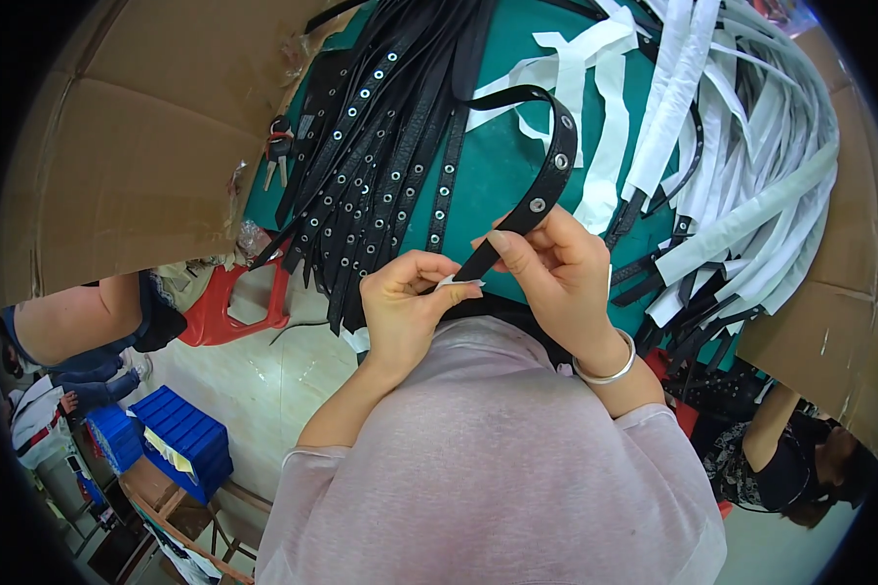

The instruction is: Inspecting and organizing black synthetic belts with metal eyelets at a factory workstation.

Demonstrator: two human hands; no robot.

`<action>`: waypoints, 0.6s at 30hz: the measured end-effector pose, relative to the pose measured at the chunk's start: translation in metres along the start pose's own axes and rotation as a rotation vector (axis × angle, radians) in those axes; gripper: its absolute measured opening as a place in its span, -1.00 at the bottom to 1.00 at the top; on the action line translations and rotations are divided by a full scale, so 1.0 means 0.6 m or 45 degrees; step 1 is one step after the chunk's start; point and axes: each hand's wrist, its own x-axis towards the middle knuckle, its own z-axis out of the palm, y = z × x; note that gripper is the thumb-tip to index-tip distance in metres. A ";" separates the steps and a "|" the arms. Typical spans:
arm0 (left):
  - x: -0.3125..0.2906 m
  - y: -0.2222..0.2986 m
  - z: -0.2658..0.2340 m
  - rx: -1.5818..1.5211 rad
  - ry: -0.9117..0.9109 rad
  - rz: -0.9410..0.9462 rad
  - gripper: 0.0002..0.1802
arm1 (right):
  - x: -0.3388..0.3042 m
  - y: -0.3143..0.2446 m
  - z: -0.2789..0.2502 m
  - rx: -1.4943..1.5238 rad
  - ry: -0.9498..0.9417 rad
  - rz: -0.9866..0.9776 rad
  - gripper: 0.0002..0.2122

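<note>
My right hand (554, 278) grips a black belt strap (546, 180) with metal eyelets near its lower end; the strap arcs up and back over the green table (502, 171). My left hand (410, 302) pinches a small white paper strip (458, 283) at the strap's end, touching the fingers of the right hand. A silver bangle (610, 369) circles my right wrist. The strap's tip is hidden between the fingers.
A pile of black eyelet straps (380, 146) hangs over the table's left edge. White paper-wrapped straps (741, 166) fan out at right. Cardboard sheets (137, 146) flank both sides. A red stool (234, 302), blue crates (180, 434) and other people stand below.
</note>
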 end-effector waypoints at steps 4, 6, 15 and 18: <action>-0.002 0.001 -0.001 0.106 0.003 0.050 -0.85 | -0.001 0.002 0.001 -0.036 0.006 -0.009 -0.91; -0.003 0.005 0.002 0.086 0.022 0.048 -0.85 | 0.003 0.002 -0.004 -0.008 0.040 -0.021 -0.91; -0.005 0.003 -0.002 0.157 0.030 0.094 -0.83 | -0.001 -0.005 -0.001 -0.039 0.004 -0.056 -0.89; -0.004 0.004 0.000 0.174 0.029 0.100 -0.83 | -0.003 -0.009 0.003 -0.037 0.027 -0.007 -0.87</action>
